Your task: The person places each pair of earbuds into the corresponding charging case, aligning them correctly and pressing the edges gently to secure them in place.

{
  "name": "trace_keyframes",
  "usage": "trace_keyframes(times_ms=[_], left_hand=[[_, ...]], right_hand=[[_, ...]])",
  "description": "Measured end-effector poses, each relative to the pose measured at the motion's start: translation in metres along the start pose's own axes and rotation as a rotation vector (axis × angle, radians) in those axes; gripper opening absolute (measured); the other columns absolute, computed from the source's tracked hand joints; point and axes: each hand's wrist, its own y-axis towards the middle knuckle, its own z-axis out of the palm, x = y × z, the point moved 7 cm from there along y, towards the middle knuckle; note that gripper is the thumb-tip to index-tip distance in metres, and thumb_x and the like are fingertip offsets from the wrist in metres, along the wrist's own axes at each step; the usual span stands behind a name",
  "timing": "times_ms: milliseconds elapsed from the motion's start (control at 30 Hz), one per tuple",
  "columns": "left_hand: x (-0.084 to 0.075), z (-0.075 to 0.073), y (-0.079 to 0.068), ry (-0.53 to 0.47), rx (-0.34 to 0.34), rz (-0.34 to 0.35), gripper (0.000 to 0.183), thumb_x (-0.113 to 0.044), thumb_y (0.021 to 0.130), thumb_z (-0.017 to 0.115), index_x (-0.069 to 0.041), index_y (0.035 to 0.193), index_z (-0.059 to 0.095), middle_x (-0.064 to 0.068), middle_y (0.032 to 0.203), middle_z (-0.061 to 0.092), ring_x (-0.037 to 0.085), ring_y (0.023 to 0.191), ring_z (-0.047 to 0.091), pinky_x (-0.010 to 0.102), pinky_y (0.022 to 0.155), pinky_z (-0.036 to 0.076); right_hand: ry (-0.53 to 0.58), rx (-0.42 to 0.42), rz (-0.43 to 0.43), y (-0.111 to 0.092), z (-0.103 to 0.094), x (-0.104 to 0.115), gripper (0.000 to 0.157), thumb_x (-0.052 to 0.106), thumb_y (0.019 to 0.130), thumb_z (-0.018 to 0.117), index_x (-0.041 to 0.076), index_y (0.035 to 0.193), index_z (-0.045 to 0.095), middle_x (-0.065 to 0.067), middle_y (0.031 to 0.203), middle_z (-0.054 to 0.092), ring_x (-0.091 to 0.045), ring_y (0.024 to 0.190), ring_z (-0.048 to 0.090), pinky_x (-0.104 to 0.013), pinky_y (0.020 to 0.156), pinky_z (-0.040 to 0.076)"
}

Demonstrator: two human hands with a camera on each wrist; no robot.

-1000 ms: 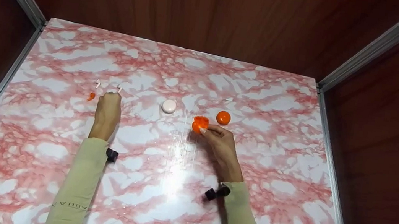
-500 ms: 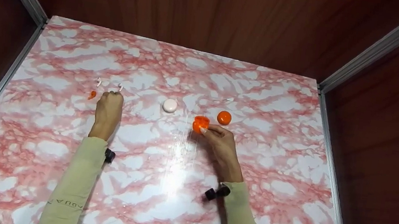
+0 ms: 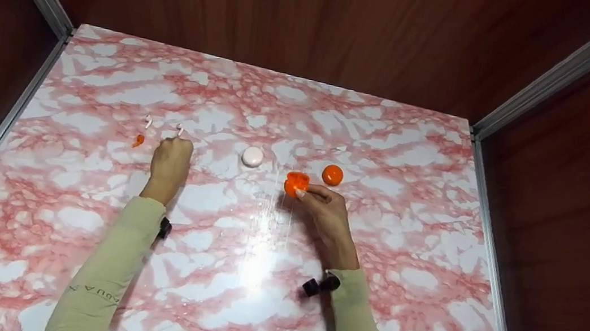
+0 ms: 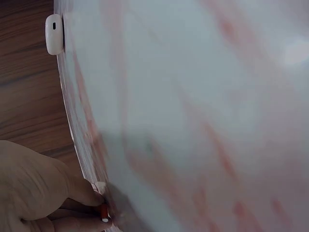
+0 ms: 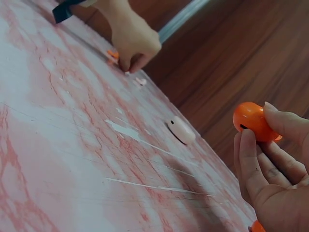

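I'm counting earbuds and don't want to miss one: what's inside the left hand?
The left wrist view shows a slim orange piece, probably an earbud's stem, pinched in the left hand; the fingers cover the rest.

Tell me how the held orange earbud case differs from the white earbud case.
The held orange earbud case is open; the white earbud case is closed. The orange one is gripped by the right hand; the white one rests on the table. Both are rounded, with a dark slot.
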Motion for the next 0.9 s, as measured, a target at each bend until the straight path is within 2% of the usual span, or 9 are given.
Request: trace_keyframes(times_ms=[167, 367, 533, 767, 900], left_hand=[[-0.001, 0.000, 0.002, -0.005, 0.015, 0.003, 0.023, 0.013, 0.090, 0.047, 0.017, 0.086, 0.070, 0.031, 0.077, 0.069, 0.042, 0.071, 0.071, 0.046, 0.056, 0.058], [0.002, 0.000, 0.003, -0.059, 0.012, -0.031, 0.024, 0.014, 0.093, 0.044, 0.021, 0.092, 0.067, 0.032, 0.081, 0.066, 0.046, 0.075, 0.069, 0.047, 0.062, 0.059], [0.004, -0.002, 0.002, -0.041, -0.010, -0.039, 0.025, 0.013, 0.092, 0.044, 0.020, 0.091, 0.068, 0.032, 0.082, 0.067, 0.044, 0.076, 0.068, 0.047, 0.065, 0.059], [0.009, -0.008, 0.001, -0.054, -0.043, -0.043, 0.022, 0.011, 0.090, 0.048, 0.015, 0.085, 0.070, 0.031, 0.080, 0.070, 0.045, 0.074, 0.067, 0.051, 0.063, 0.058], [0.011, -0.010, -0.001, -0.047, -0.038, -0.046, 0.024, 0.010, 0.091, 0.048, 0.013, 0.084, 0.071, 0.030, 0.079, 0.070, 0.044, 0.073, 0.067, 0.052, 0.061, 0.057]], right_hand=[[-0.003, 0.005, 0.010, -0.001, -0.001, 0.000, 0.047, 0.025, 0.071, 0.089, 0.002, 0.108, 0.073, -0.011, 0.104, 0.077, -0.022, 0.099, 0.073, -0.044, 0.098, 0.053], [-0.013, -0.004, 0.018, -0.003, -0.004, 0.002, 0.048, 0.027, 0.071, 0.088, 0.003, 0.109, 0.073, -0.012, 0.106, 0.076, -0.023, 0.100, 0.071, -0.046, 0.100, 0.052], [-0.025, -0.005, 0.017, -0.003, -0.003, 0.001, 0.046, 0.027, 0.072, 0.087, 0.003, 0.109, 0.073, -0.012, 0.106, 0.076, -0.023, 0.100, 0.071, -0.043, 0.097, 0.054], [-0.021, -0.011, -0.006, -0.001, -0.003, 0.002, 0.045, 0.024, 0.073, 0.088, 0.000, 0.108, 0.073, -0.012, 0.103, 0.076, -0.020, 0.096, 0.072, -0.038, 0.093, 0.056], [-0.038, -0.012, -0.005, -0.002, -0.002, 0.001, 0.045, 0.025, 0.073, 0.087, 0.001, 0.108, 0.074, -0.012, 0.106, 0.075, -0.020, 0.098, 0.071, -0.037, 0.094, 0.056]])
